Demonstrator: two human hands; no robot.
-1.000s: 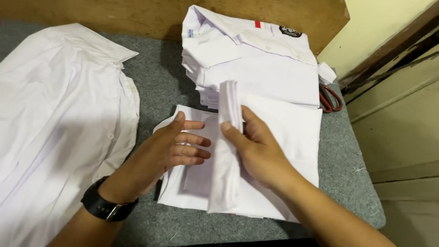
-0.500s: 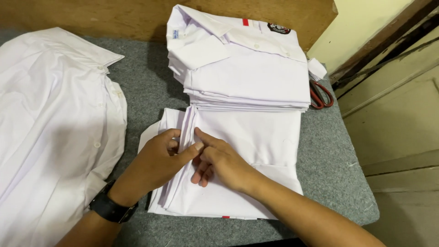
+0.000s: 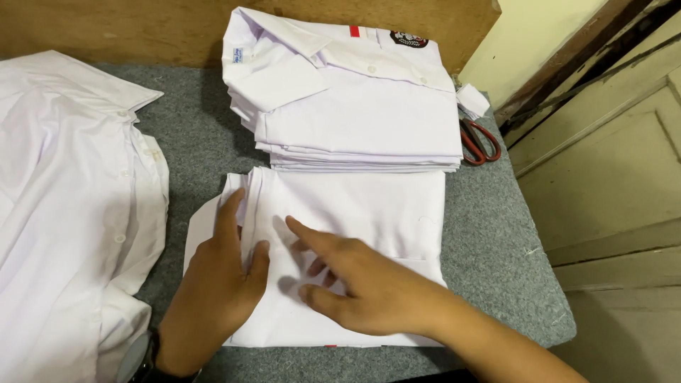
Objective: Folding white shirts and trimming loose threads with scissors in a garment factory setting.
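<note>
Here, one unfolded white shirt (image 3: 64, 213) sprawls at nine o'clock on the grey table (image 3: 191, 135), and one stack of folded shirts (image 3: 347, 99) sits at twelve with red scissors (image 3: 481, 142) beside it. At centre, a single folded shirt (image 3: 362, 213) lies with its long axis running six to twelve. The left hand (image 3: 216, 284) and right hand (image 3: 362, 284) press flat on it, fingers spread, gripping nothing.

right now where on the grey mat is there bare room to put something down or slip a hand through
Bare grey mat shows between the unfolded shirts at left and the folded stack. Another bare strip runs right of the shirt being folded, below the red scissors. The middle is crowded: left hand and right hand press that shirt, which butts against the stack.
</note>
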